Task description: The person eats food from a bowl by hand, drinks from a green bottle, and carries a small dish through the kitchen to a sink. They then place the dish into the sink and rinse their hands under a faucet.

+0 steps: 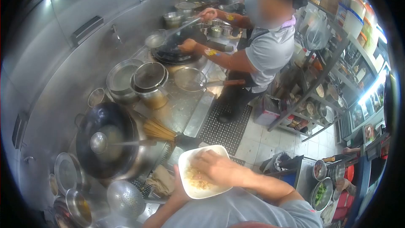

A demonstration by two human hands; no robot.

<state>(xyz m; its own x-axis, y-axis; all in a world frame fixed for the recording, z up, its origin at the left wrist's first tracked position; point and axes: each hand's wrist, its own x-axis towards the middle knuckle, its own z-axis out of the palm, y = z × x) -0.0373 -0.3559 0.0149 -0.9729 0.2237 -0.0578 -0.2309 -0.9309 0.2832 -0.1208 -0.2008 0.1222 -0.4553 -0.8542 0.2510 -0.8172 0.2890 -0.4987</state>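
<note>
A white square bowl [184,164] with rounded corners is held up in front of my body, tilted so its inside shows. My left hand [179,191] grips it from the left side, fingers mostly hidden behind the wall. Pale and golden-brown small bits of food [198,178] lie inside it. Over the bowl, my right hand [215,166] reaches in with fingers bent and close together among the bits. Its fingertips are blurred, so what they pinch does not show. Left of the bowl, a dark wok [90,116] carries a ladle [99,142].
A bamboo wok brush [159,130], a perforated skimmer [125,197] and several metal pots [152,97] crowd the stove top. Beyond them a co-worker [270,48] works at another wok [171,55]. Loaded shelves [320,80] and a counter with bowls [322,194] stand right.
</note>
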